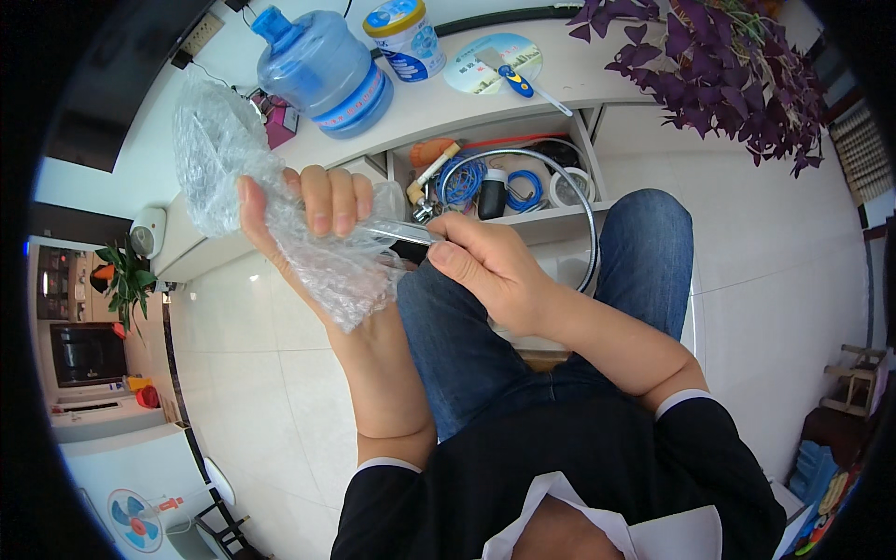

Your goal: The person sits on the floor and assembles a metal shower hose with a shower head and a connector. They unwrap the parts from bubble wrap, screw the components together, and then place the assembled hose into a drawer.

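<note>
Clear bubble wrap (219, 154) is bunched around the upper end of a shiny chrome handle (403, 231), and what lies inside the wrap is hidden. My left hand (317, 201) grips the bubble wrap, with its loose folds hanging over the palm and wrist. The bare chrome end sits in my right hand (485, 266), pinched between thumb and fingers. A flexible metal hose (590, 210) arcs from the drawer over to beside my right forearm. Whether it joins the handle cannot be seen.
Ahead, an open drawer (602, 177) holds blue cable coils (525, 189), a black bottle (492, 194) and a tape roll (570, 189). On the cabinet stand a blue water jug (327, 75), a can (404, 42), a scraper (515, 80) and a purple-leaved plant (709, 70).
</note>
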`<act>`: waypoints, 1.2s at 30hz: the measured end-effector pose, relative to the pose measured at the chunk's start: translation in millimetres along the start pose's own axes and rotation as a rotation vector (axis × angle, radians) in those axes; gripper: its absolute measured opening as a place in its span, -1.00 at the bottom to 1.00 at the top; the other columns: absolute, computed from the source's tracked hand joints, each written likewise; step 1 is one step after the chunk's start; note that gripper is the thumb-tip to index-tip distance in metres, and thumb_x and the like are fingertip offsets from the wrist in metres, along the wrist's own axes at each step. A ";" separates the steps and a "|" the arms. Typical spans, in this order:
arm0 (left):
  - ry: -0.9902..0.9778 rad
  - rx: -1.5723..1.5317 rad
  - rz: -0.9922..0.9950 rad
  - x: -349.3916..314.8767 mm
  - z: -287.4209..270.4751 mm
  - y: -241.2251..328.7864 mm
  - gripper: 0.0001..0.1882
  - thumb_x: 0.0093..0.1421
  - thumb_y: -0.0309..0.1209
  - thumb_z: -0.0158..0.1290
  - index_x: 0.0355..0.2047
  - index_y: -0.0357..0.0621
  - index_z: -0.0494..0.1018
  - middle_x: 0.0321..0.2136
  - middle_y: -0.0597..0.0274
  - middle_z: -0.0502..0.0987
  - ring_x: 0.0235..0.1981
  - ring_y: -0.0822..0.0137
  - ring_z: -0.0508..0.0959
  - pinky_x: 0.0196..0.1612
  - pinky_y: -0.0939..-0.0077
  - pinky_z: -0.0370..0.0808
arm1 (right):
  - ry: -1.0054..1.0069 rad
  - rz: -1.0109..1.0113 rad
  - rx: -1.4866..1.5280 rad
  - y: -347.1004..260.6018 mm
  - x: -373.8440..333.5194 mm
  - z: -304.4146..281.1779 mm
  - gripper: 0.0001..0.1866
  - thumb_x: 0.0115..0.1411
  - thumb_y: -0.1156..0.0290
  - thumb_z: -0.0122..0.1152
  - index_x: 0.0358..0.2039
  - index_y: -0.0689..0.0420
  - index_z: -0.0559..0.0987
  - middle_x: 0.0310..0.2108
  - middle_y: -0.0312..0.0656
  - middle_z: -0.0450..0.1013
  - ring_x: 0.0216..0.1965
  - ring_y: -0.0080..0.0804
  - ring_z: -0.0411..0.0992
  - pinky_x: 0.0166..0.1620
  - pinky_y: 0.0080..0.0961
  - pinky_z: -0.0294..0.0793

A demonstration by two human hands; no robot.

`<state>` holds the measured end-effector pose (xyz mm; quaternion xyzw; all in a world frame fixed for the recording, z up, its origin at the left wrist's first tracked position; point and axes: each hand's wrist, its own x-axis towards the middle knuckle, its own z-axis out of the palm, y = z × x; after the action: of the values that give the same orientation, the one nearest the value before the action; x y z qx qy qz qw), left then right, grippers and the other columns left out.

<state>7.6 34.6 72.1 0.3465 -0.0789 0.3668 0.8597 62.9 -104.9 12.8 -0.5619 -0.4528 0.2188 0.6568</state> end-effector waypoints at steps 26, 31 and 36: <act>0.214 0.152 -0.133 -11.5 -1.5 -23.5 -0.46 0.20 0.10 -0.15 -0.64 -0.12 0.25 -0.81 0.35 0.17 -0.75 0.47 0.15 -0.49 0.56 0.18 | 0.110 0.142 -0.616 39.8 11.2 -2.9 -0.84 -0.27 0.40 0.16 -0.68 0.23 0.47 -0.62 0.03 0.42 -0.46 0.00 0.44 -0.36 -0.17 0.38; 0.079 0.126 -0.157 -14.2 -9.7 -22.8 -0.44 0.24 0.09 -0.22 -0.65 -0.15 0.29 -0.83 0.34 0.18 -0.78 0.48 0.11 -0.53 0.58 0.12 | -0.063 0.305 -0.440 36.0 10.4 -3.6 -0.78 -0.24 0.34 0.19 -0.65 0.27 0.51 -0.61 0.13 0.42 -0.45 0.08 0.44 -0.31 -0.18 0.40; -0.003 0.128 -0.192 -11.5 -9.8 -19.8 -0.42 0.26 0.09 -0.30 -0.64 -0.14 0.29 -0.84 0.35 0.18 -0.80 0.49 0.10 -0.55 0.58 0.12 | -0.120 0.361 -0.276 41.5 10.5 -0.6 -0.70 -0.21 0.28 0.23 -0.62 0.32 0.52 -0.57 0.17 0.43 -0.43 0.07 0.45 -0.29 -0.22 0.42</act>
<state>11.7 24.6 49.6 0.4072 -0.0233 0.2865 0.8669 77.8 -85.6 -22.4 -0.7044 -0.4086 0.3017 0.4959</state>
